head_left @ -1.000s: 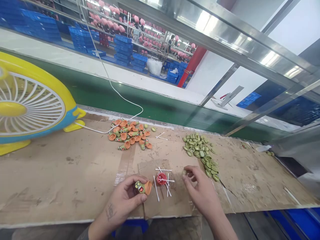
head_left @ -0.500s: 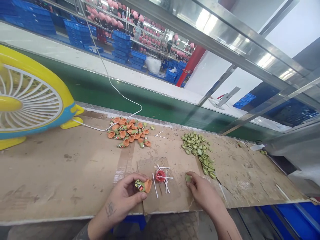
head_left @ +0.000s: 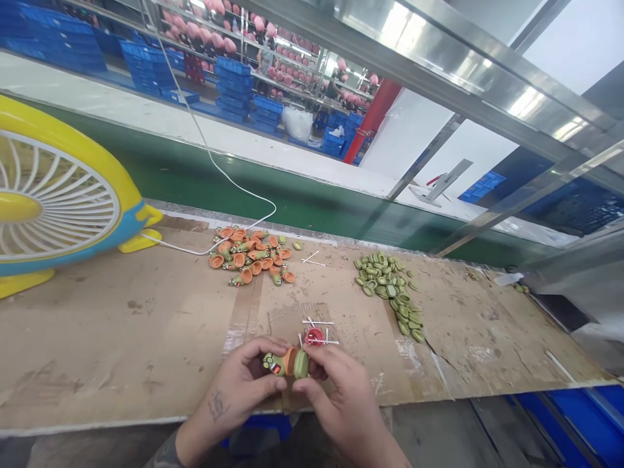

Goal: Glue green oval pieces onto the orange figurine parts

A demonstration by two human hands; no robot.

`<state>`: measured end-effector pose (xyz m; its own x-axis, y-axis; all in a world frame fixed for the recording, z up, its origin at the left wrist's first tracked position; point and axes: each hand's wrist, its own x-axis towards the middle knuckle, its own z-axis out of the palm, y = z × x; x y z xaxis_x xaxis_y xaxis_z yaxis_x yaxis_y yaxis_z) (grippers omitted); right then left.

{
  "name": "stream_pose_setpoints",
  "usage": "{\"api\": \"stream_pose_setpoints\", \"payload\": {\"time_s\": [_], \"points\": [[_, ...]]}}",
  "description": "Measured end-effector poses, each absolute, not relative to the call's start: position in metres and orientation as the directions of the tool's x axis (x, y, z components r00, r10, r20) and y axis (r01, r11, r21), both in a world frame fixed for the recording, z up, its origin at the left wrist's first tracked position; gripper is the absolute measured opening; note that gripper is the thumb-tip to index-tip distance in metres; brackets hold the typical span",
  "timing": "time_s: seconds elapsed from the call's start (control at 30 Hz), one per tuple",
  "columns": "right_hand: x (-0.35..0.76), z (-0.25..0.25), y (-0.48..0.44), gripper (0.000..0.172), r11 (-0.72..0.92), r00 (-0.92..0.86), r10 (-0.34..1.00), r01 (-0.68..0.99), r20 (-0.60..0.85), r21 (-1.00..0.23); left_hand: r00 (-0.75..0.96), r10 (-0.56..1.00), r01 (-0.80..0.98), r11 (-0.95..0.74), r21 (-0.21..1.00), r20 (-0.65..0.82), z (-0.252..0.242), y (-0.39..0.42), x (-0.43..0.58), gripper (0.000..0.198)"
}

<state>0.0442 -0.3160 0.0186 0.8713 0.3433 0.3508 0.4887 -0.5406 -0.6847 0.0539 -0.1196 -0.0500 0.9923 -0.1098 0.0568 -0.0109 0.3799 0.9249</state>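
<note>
My left hand (head_left: 238, 390) grips a small orange and green toy figure (head_left: 277, 363) with a cup-shaped mouth, low over the cardboard near the front edge. My right hand (head_left: 336, 396) pinches a green oval cap (head_left: 301, 364) and presses it against the open end of that figure. Just behind both hands sits a small red lid (head_left: 314, 335) with white cotton swabs (head_left: 319, 323) lying across and around it.
A pile of orange toy figures (head_left: 251, 255) lies at the back centre, and a pile of green caps (head_left: 390, 286) to the right. A yellow and blue fan (head_left: 58, 195) stands at the left with its white cable (head_left: 219, 169). A green conveyor belt (head_left: 312, 208) runs behind the bench.
My right hand picked a green cap from near the cap pile and moved left, bringing it against the figure in my left hand. My left hand stayed in place.
</note>
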Motion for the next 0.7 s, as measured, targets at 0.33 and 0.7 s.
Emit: {"api": "stream_pose_setpoints", "payload": {"time_s": [0.33,0.7], "points": [[0.0476,0.0114,-0.3122,0.036,-0.512,0.868,0.349,0.492,0.352,-0.704,0.988,-0.133,-0.014,0.415,0.910,0.075,-0.0569,-0.1198,0.0522,0.034],[0.0481,0.0120,-0.3141,0.023,-0.533,0.860,0.399,0.499,0.317,-0.684,0.991,-0.091,-0.049,0.403,0.914,0.094,-0.0507,-0.1207,0.0518,0.033]]}}
